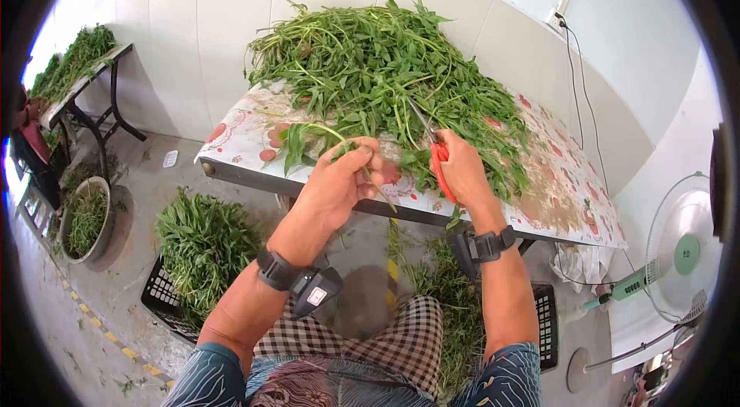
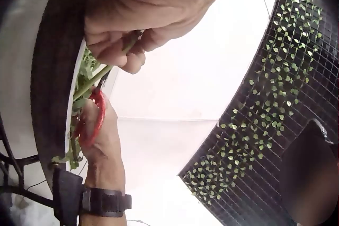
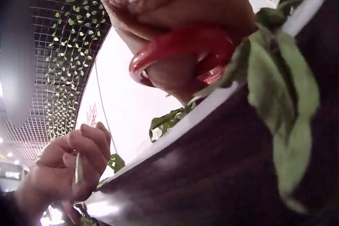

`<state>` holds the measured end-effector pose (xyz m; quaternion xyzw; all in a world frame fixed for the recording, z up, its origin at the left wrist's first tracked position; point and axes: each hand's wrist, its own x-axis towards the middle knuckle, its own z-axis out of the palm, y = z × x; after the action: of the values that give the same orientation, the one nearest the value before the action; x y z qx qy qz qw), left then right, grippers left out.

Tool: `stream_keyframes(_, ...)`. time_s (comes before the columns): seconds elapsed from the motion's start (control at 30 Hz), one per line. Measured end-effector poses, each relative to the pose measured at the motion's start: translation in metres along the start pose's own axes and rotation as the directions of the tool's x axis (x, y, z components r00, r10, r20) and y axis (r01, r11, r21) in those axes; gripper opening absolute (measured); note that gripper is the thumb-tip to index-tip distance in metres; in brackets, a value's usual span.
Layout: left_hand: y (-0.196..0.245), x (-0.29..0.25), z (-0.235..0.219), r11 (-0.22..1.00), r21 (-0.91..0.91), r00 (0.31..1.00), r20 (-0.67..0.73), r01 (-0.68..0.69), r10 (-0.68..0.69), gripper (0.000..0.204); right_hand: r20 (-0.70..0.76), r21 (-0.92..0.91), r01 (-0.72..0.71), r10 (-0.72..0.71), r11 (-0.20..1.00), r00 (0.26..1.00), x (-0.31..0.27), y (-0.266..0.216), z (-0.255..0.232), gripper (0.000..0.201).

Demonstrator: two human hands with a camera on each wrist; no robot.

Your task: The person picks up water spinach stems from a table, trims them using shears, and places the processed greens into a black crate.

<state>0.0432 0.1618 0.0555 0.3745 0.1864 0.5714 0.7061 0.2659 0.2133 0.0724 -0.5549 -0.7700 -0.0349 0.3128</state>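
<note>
Over the table's near edge (image 1: 247, 176), the left hand (image 1: 333, 187) pinches a stem (image 1: 386, 198), best kept steady, while the right hand (image 1: 464, 169) grips scissors (image 1: 441, 168) by the greens (image 1: 370, 60) on the table, blades (image 1: 421, 116) best clear of fingers (image 1: 355, 159).

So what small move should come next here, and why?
Probably swing the scissors toward the cut stem end below the left hand: that hand pinches a stem, while the right hand grips the scissors with their blades over the leafy pile, apart from it.
</note>
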Motion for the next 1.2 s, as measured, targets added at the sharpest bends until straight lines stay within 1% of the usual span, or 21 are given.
stream_keyframes(0.03, 0.000, 0.003, 0.003, 1.000, 0.006, 1.000, 0.000, 0.008, -0.008, 0.018, -0.020, 0.128, -0.034, 0.037, 0.991, 0.999, -0.003, 0.000, 0.000, 0.035)
stream_keyframes(0.1, 0.002, 0.009, 0.011, 1.000, 0.016, 1.000, 0.004, 0.014, -0.014, 0.022, -0.051, 0.373, -0.081, 0.108, 0.924, 0.993, -0.008, -0.007, -0.003, 0.036)
stream_keyframes(0.2, -0.006, 0.029, 0.018, 0.998, 0.053, 0.998, -0.034, 0.046, -0.044, 0.029, -0.095, 0.598, -0.053, 0.137, 0.800, 0.986, -0.024, -0.033, -0.018, 0.035)
stream_keyframes(0.23, -0.008, 0.035, 0.020, 0.995, 0.069, 0.997, -0.023, 0.077, -0.076, 0.024, -0.095, 0.576, -0.036, 0.111, 0.817, 0.989, -0.028, -0.034, -0.018, 0.036)
stream_keyframes(0.27, -0.009, 0.038, 0.022, 0.989, 0.123, 0.997, -0.024, 0.075, -0.073, 0.021, -0.161, 0.498, 0.051, 0.034, 0.866, 0.986, -0.031, -0.036, -0.018, 0.035)
stream_keyframes(0.33, -0.010, 0.043, 0.027, 0.969, 0.237, 0.997, -0.023, 0.074, -0.070, 0.016, -0.273, 0.318, 0.214, -0.127, 0.924, 0.954, -0.035, -0.042, -0.018, 0.033)
stream_keyframes(0.37, -0.013, 0.047, 0.027, 0.959, 0.275, 0.998, -0.039, 0.065, -0.056, 0.015, -0.296, 0.305, 0.241, -0.149, 0.921, 0.944, -0.036, -0.039, -0.013, 0.037)
stream_keyframes(0.47, -0.019, 0.046, 0.028, 0.955, 0.297, 0.998, -0.056, -0.002, 0.020, 0.015, -0.211, 0.548, 0.081, 0.043, 0.833, 0.977, -0.037, -0.028, -0.001, 0.037)
stream_keyframes(0.5, -0.020, 0.046, 0.027, 0.958, 0.288, 0.998, -0.065, -0.006, 0.026, 0.014, -0.219, 0.626, 0.065, 0.094, 0.777, 0.971, -0.034, -0.024, 0.002, 0.034)
stream_keyframes(0.6, -0.022, 0.045, 0.025, 0.966, 0.257, 0.996, -0.080, -0.014, 0.036, 0.013, -0.350, 0.664, 0.108, 0.181, 0.740, 0.919, -0.032, -0.021, -0.001, 0.030)
stream_keyframes(0.63, -0.022, 0.044, 0.025, 0.969, 0.245, 0.996, -0.078, -0.016, 0.036, 0.013, -0.299, 0.708, 0.043, 0.244, 0.705, 0.922, -0.031, -0.019, -0.004, 0.028)
stream_keyframes(0.73, -0.023, 0.046, 0.021, 0.975, 0.223, 0.998, -0.052, -0.009, 0.021, 0.014, -0.227, 0.842, -0.024, 0.395, 0.539, 0.890, -0.029, -0.010, -0.009, 0.030)
stream_keyframes(0.77, -0.024, 0.046, 0.019, 0.976, 0.217, 0.999, -0.040, -0.004, 0.013, 0.015, -0.235, 0.888, 0.014, 0.427, 0.460, 0.873, -0.028, -0.005, -0.010, 0.035)
stream_keyframes(0.87, -0.022, 0.047, 0.018, 0.984, 0.176, 0.999, -0.050, 0.003, 0.006, 0.014, -0.197, 0.931, -0.010, 0.523, 0.365, 0.829, -0.029, -0.014, -0.034, 0.037)
stream_keyframes(0.9, -0.023, 0.049, 0.018, 0.992, 0.129, 0.998, -0.067, -0.012, 0.020, 0.015, -0.223, 0.935, 0.032, 0.517, 0.352, 0.827, -0.029, -0.012, -0.037, 0.039)
stream_keyframes(1.0, -0.022, 0.052, 0.013, 0.999, 0.050, 0.999, -0.046, -0.004, 0.006, 0.014, -0.165, 0.962, 0.018, 0.528, 0.273, 0.833, -0.035, -0.008, -0.050, 0.043)
stream_keyframes(1.03, -0.022, 0.052, 0.012, 1.000, 0.030, 0.999, -0.043, 0.000, 0.001, 0.014, -0.196, 0.920, -0.023, 0.510, 0.391, 0.838, -0.039, -0.012, -0.055, 0.045)
stream_keyframes(1.13, -0.021, 0.051, 0.011, 0.999, -0.040, 0.999, -0.033, 0.009, -0.011, 0.013, -0.158, 0.769, -0.136, 0.392, 0.624, 0.906, -0.059, -0.003, -0.061, 0.041)
stream_keyframes(1.2, -0.022, 0.054, 0.007, 0.995, -0.104, 0.999, -0.035, -0.001, -0.002, 0.012, -0.179, 0.618, -0.151, 0.325, 0.772, 0.928, -0.073, 0.004, -0.059, 0.037)
